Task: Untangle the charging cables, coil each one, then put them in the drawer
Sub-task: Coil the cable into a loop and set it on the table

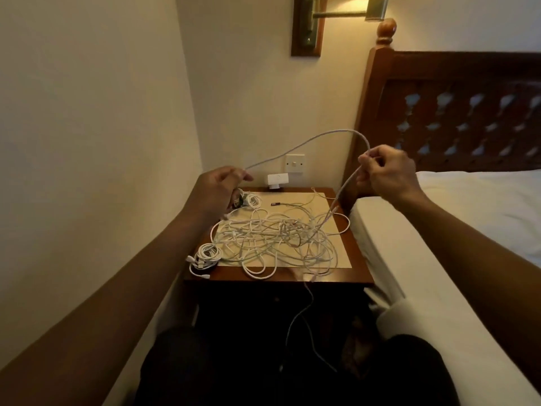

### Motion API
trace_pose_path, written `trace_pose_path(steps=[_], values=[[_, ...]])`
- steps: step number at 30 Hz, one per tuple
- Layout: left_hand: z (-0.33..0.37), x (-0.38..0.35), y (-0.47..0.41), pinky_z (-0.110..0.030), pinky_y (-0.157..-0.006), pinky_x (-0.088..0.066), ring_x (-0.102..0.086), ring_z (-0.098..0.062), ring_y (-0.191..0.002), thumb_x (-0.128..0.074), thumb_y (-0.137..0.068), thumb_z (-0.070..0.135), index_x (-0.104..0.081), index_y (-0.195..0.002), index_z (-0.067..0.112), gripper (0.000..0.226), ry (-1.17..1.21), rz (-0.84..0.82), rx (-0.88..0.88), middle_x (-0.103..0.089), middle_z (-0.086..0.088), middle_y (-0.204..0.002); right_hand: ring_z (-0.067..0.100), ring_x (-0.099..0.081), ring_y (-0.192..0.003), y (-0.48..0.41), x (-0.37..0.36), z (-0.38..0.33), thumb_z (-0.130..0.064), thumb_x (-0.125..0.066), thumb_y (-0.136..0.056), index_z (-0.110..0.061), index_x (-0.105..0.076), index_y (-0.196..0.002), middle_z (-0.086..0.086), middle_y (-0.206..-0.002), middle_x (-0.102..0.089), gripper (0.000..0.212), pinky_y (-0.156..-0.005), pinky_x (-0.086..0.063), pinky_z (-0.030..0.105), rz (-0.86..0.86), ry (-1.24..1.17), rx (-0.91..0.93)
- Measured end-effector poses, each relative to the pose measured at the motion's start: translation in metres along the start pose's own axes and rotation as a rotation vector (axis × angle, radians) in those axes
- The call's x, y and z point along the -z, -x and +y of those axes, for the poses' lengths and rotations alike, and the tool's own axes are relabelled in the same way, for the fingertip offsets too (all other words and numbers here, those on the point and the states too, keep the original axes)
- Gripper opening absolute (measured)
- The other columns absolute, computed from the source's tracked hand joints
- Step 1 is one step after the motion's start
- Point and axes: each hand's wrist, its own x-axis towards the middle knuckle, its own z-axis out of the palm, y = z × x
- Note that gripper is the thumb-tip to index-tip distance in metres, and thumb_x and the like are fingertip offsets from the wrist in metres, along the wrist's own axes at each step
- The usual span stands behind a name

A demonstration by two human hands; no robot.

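A tangle of white charging cables (275, 235) lies spread over the top of a wooden nightstand (355, 259). One white cable (307, 140) arches in the air between both hands. My left hand (218, 190) pinches one end of the arch above the nightstand's back left corner. My right hand (386, 174) grips the cable higher up at the right, and from it the cable runs down into the tangle. A coiled white cable (206, 254) sits at the front left corner, and another coil (251, 200) lies at the back left. The drawer front is in dark shadow.
A bed with a white sheet (439, 244) and a carved wooden headboard (456, 112) stands to the right. A wall switch (294, 163) and a white plug adapter (277, 180) are behind the nightstand. A loose cable (298, 317) hangs off the front edge. A wall is close on the left.
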Motion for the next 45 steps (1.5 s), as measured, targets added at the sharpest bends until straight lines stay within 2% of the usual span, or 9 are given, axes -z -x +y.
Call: trace_pose_path(steps=[5,14,21,25,27,32,36,41,45], values=[[-0.017,-0.002,0.009,-0.027,-0.053,-0.04,-0.045,-0.01,-0.054,-0.053,-0.106,0.027,-0.077,-0.091,0.025,0.028,-0.158,-0.033,0.027,-0.054,0.001,-0.061,0.017,-0.077,-0.084,-0.023,0.022,-0.032,-0.025,-0.063,-0.103,-0.016,-0.065,-0.109,0.007,-0.096,-0.073,0.012,-0.079,-0.065,0.04,0.076,-0.116,0.076],[-0.041,-0.025,0.006,-0.025,-0.049,-0.044,-0.052,-0.009,-0.052,-0.051,-0.105,0.01,-0.067,-0.106,0.016,0.017,-0.112,-0.094,0.126,-0.061,-0.008,-0.072,0.018,-0.073,-0.096,-0.019,-0.006,-0.012,-0.014,-0.066,-0.1,-0.018,-0.069,-0.111,0.003,-0.105,-0.072,0.012,-0.087,-0.063,0.038,-0.289,0.058,0.021],[-0.048,-0.036,-0.003,-0.025,-0.047,-0.041,-0.044,-0.008,-0.046,-0.046,-0.109,0.02,-0.067,-0.107,0.011,0.023,0.107,-0.019,0.146,-0.06,-0.002,-0.065,0.027,-0.053,-0.137,0.011,-0.033,0.028,-0.012,-0.064,-0.1,-0.023,-0.029,-0.161,0.007,-0.16,-0.043,0.071,-0.107,-0.051,0.043,-0.448,0.192,-0.096],[-0.058,-0.038,-0.007,-0.034,-0.062,-0.056,-0.061,-0.016,-0.058,-0.051,-0.108,0.024,-0.066,-0.106,0.016,0.017,0.101,-0.004,0.189,-0.074,-0.004,-0.076,0.019,-0.065,-0.106,0.05,-0.037,0.069,-0.017,-0.069,-0.098,-0.02,-0.064,-0.129,0.003,-0.123,-0.068,0.032,-0.074,-0.051,0.025,-0.343,0.282,-0.167],[-0.065,-0.04,-0.008,-0.038,-0.069,-0.059,-0.067,-0.019,-0.063,-0.051,-0.108,0.026,-0.065,-0.109,0.015,0.017,0.105,-0.004,0.217,-0.077,-0.005,-0.083,0.014,-0.064,-0.095,0.077,-0.043,0.101,-0.021,-0.07,-0.096,-0.02,-0.075,-0.11,-0.002,-0.106,-0.071,0.015,-0.071,-0.048,0.024,-0.445,0.396,-0.227],[-0.079,-0.055,-0.01,-0.042,-0.077,-0.06,-0.075,-0.026,-0.082,-0.054,-0.106,0.024,-0.065,-0.114,0.014,0.016,0.076,0.004,0.224,-0.078,-0.005,-0.095,0.018,-0.064,-0.074,0.126,-0.072,0.166,-0.035,-0.075,-0.088,-0.021,-0.065,-0.08,-0.003,-0.078,-0.067,0.019,-0.07,-0.057,0.043,-0.495,0.572,-0.325],[-0.084,-0.065,-0.012,-0.04,-0.082,-0.061,-0.071,-0.023,-0.09,-0.062,-0.102,0.028,-0.071,-0.113,0.021,0.016,-0.107,-0.017,0.169,-0.075,-0.001,-0.098,0.018,-0.061,-0.075,0.118,-0.074,0.157,-0.019,-0.064,-0.096,-0.016,-0.062,-0.082,0.002,-0.081,-0.065,0.014,-0.069,-0.054,0.041,-0.466,0.555,-0.243],[-0.092,-0.086,-0.031,-0.017,-0.062,-0.055,-0.071,-0.009,-0.081,-0.069,-0.098,0.025,-0.073,-0.112,0.018,0.016,-0.256,-0.012,0.08,-0.074,0.002,-0.091,0.015,-0.062,-0.079,0.063,-0.041,0.111,-0.022,-0.051,-0.107,-0.019,-0.058,-0.097,0.0,-0.09,-0.065,0.012,-0.061,-0.047,0.028,-0.364,0.416,-0.249],[-0.105,-0.1,-0.075,-0.038,-0.076,-0.061,-0.073,-0.021,-0.087,-0.067,-0.098,0.033,-0.069,-0.124,0.012,0.034,-0.362,-0.082,0.165,-0.075,-0.005,-0.101,0.02,-0.071,-0.083,0.016,-0.014,0.075,-0.021,-0.052,-0.108,-0.018,-0.057,-0.103,0.005,-0.094,-0.071,0.008,-0.066,-0.061,0.035,-0.26,0.234,-0.201]])
